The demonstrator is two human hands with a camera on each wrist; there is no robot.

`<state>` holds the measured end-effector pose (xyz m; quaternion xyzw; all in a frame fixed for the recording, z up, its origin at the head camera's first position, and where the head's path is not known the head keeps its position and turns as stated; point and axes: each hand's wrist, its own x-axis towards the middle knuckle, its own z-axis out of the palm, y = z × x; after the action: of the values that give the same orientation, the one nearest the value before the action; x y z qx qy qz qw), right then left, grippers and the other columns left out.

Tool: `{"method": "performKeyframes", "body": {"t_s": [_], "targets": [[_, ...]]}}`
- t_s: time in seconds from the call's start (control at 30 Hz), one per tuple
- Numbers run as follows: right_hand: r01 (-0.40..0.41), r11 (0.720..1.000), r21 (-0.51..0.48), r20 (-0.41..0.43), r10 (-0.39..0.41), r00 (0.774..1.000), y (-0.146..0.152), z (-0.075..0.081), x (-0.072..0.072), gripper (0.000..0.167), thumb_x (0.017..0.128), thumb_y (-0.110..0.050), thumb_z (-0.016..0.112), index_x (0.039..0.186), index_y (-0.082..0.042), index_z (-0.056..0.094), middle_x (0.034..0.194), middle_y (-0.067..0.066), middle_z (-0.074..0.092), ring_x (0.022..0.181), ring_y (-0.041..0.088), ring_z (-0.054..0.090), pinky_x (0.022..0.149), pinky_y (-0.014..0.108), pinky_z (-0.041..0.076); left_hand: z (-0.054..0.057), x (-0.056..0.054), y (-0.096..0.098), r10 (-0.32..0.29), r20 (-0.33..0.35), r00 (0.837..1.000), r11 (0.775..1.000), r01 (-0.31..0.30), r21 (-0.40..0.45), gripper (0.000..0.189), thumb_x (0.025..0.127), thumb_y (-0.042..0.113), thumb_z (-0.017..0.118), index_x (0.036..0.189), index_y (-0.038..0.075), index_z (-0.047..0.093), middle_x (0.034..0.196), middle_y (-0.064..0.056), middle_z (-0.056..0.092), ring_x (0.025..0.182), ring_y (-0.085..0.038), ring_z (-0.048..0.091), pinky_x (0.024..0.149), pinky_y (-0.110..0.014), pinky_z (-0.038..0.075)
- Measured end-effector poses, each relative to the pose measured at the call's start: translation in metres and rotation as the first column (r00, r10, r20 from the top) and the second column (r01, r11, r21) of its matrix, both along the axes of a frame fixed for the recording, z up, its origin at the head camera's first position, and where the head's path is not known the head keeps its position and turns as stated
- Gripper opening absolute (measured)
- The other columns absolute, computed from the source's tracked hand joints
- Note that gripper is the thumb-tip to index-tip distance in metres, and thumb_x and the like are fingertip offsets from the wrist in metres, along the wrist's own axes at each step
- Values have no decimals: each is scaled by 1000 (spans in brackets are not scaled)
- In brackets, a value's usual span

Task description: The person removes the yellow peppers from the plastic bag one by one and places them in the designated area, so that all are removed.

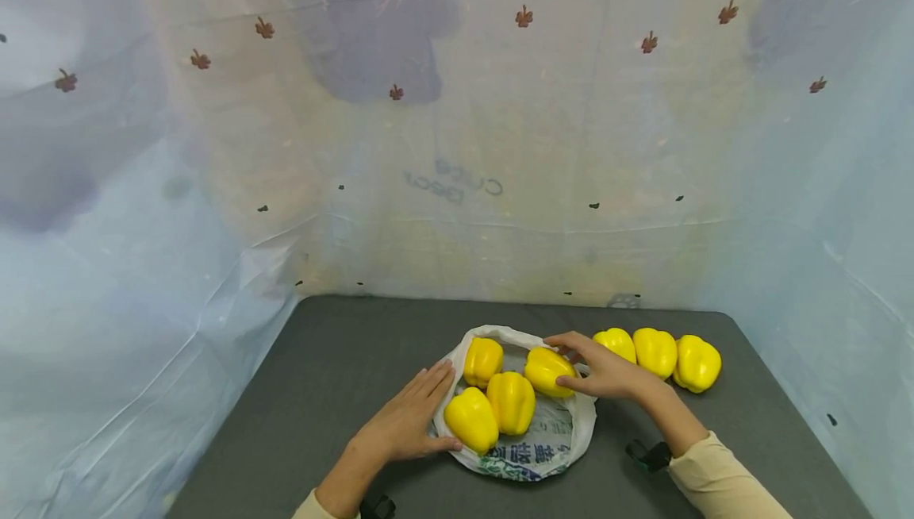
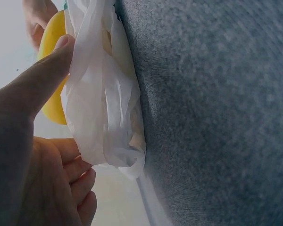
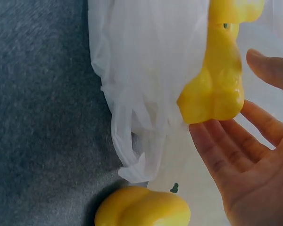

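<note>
A white plastic bag [image 1: 584, 428] with its rim spread wide lies on the dark tabletop, printed film showing inside. Several yellow bell peppers sit in it, among them a front-left pepper [image 1: 471, 421] and a middle pepper [image 1: 511, 403]. My left hand [image 1: 408, 422] rests along the bag's left side, fingers extended; in the left wrist view its thumb [image 2: 54, 66] lies at the rim near a pepper. At the bag's right edge, my right hand [image 1: 607, 370] touches a bell pepper [image 3: 214, 89] with its fingertips, the thumb standing apart from it in the right wrist view.
Right of the bag, a row of three yellow bell peppers [image 1: 654, 352] lies on the dark grey table [image 1: 357, 344]. Pale patterned sheeting [image 1: 457, 146] hangs behind and along both sides of the table.
</note>
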<state>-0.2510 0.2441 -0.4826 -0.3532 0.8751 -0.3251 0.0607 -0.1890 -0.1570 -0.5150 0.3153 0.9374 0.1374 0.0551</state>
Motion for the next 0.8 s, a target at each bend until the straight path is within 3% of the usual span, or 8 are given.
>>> {"method": "performKeyframes", "body": {"t_s": [0.43, 0.8], "targets": [[-31, 999, 34, 30, 30, 999, 1, -2, 3, 79, 97, -29, 83, 160, 0, 44, 151, 22, 52, 121, 33, 59, 93, 45, 63, 1, 1, 1, -1, 0, 1000, 1000, 1, 1, 112, 94, 66, 75, 171, 4, 22, 180, -12, 17, 166, -26, 18, 134, -52, 18], [-20, 999, 44, 62, 17, 998, 7, -4, 11, 90, 93, -25, 87, 164, 1, 37, 155, 20, 50, 120, 29, 58, 91, 41, 62, -4, 0, -1, -13, -23, 1000, 1000, 14, 23, 116, 93, 74, 68, 172, 4, 20, 180, -12, 17, 165, -28, 19, 134, -52, 18]]}}
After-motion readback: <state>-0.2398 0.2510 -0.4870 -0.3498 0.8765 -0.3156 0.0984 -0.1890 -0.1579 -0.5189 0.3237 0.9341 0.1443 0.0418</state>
